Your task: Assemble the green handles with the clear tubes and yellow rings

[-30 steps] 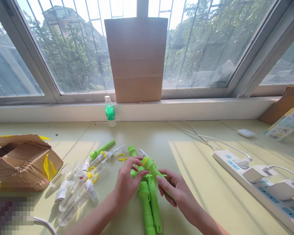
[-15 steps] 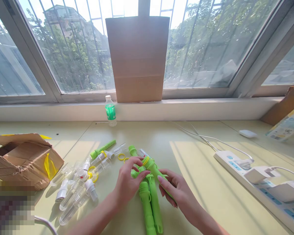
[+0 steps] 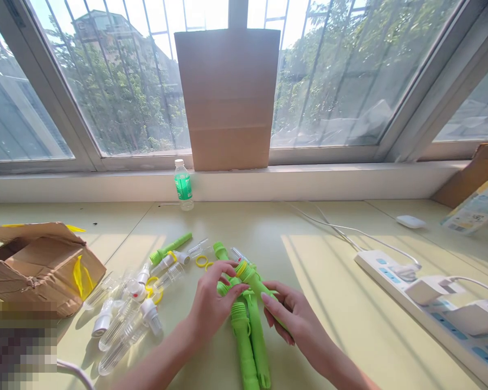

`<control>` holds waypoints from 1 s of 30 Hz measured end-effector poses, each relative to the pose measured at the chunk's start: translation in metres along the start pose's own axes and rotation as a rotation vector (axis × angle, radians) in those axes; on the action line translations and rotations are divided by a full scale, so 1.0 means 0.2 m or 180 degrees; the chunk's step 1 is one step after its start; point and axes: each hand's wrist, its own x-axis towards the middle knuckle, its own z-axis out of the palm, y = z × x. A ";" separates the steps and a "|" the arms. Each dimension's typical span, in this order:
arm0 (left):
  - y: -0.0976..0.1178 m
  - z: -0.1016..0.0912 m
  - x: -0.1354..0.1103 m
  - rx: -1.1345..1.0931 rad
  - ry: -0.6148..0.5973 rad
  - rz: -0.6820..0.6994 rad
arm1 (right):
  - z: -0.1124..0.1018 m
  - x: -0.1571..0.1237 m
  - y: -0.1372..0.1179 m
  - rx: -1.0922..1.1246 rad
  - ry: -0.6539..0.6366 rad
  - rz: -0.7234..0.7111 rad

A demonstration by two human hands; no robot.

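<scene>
Nearest the person, two more green tubes (image 3: 244,352) lie side by side on the yellow-green table (image 3: 329,271), directly under the held green tube (image 3: 255,283) and partly hidden by both wrists. The right hand (image 3: 293,320) is wrapped closed around that green tube's lower shaft, which covers most of its length. The tube slants up and away to the left, lifted off the table. The left hand (image 3: 211,304) meets its upper end, thumb and fingertips pinched in on the ribbed head, where a yellow ring (image 3: 241,268) sits.

To the left of the held tube lies a loose heap of clear tubes with white caps (image 3: 124,319). Spare yellow rings (image 3: 200,261) lie just beyond its head. Another green piece (image 3: 169,248) rests farther back on the left. Well off to the left of the tube is an open, torn cardboard box (image 3: 36,265).

To the right of the tube, well apart, a white power strip (image 3: 394,273) carries plugged-in adapters, and its cable runs back across the table. Beyond it lies a small white device (image 3: 409,221).

Far behind the tube, a small water bottle (image 3: 183,185) with a green label stands at the window ledge. A cardboard sheet (image 3: 228,97) leans against the window (image 3: 106,81) just past it.
</scene>
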 end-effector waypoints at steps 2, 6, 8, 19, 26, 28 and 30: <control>0.00 0.00 0.00 -0.0006 -0.0002 -0.0023 | 0.00 0.00 0.00 0.0002 -0.0004 0.0015; 0.00 0.01 -0.01 -0.0014 -0.0019 -0.0091 | 0.01 0.00 0.00 -0.0005 0.0029 0.0046; 0.00 0.01 -0.01 -0.0015 -0.0029 -0.0137 | 0.01 0.00 0.00 -0.0013 0.0038 0.0050; -0.01 0.00 0.00 -0.0002 -0.0080 -0.0199 | 0.01 0.00 0.01 -0.0051 0.0076 0.0101; -0.02 0.01 0.00 -0.0035 -0.0073 -0.0209 | 0.01 0.00 0.00 -0.0076 0.0087 0.0091; -0.02 0.01 0.00 -0.0026 -0.0080 -0.0193 | 0.01 0.00 0.01 -0.0048 0.0091 0.0084; -0.02 0.01 -0.01 -0.0009 -0.0080 -0.0186 | 0.01 0.00 0.01 -0.0029 0.0067 0.0075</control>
